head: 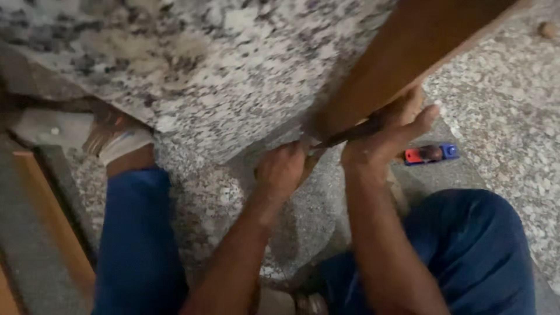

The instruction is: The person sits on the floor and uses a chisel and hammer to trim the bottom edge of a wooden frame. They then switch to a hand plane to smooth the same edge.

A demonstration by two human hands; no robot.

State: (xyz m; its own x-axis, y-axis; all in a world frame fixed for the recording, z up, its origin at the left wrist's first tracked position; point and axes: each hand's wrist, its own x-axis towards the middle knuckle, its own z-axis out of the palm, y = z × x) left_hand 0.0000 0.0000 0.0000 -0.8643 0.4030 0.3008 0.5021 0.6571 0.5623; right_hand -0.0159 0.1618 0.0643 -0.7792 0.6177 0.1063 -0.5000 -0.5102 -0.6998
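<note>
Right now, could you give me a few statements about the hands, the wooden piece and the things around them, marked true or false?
1. Both hands grip a thin dark tool at the foot of the wooden piece. True: the left hand and the right hand meet there.
2. The wooden piece is painted green. False: it is brown.
3. A small blue and red tool lies on the floor beyond the right hand. True.
4. The person wears yellow trousers. False: the trousers are blue.
5. The surface by the hands is speckled stone. True.
</note>
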